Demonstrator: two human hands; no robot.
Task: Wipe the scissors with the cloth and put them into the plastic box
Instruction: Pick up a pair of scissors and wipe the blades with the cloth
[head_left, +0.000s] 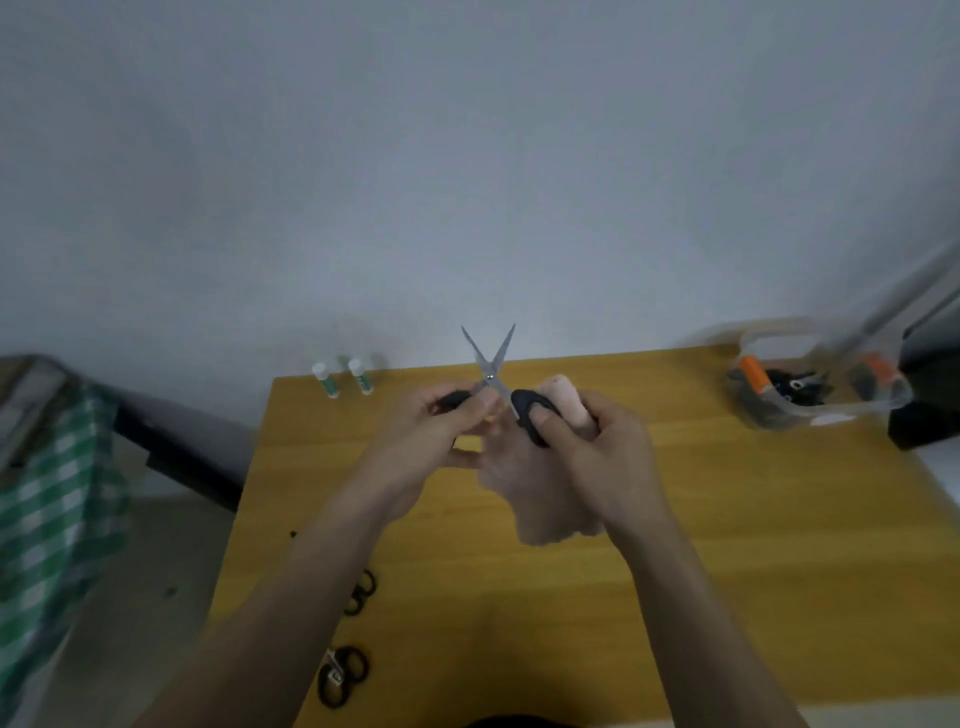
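Observation:
I hold a pair of black-handled scissors (488, 364) above the wooden table (727, 519), blades spread in an X and pointing up and away. My left hand (447, 441) pinches one handle loop. My right hand (592, 447) grips the other black handle with the thumb through the loop, and also holds the pale pink cloth (540, 499), which hangs down from that hand. The clear plastic box (810, 384) stands at the table's far right corner with dark and orange-handled items inside.
Two small white-and-green tubes (343, 379) stand at the far left edge of the table. More black-handled scissors (348, 670) lie near the front left, partly under my left forearm. A green checked cloth (47, 519) hangs off to the left.

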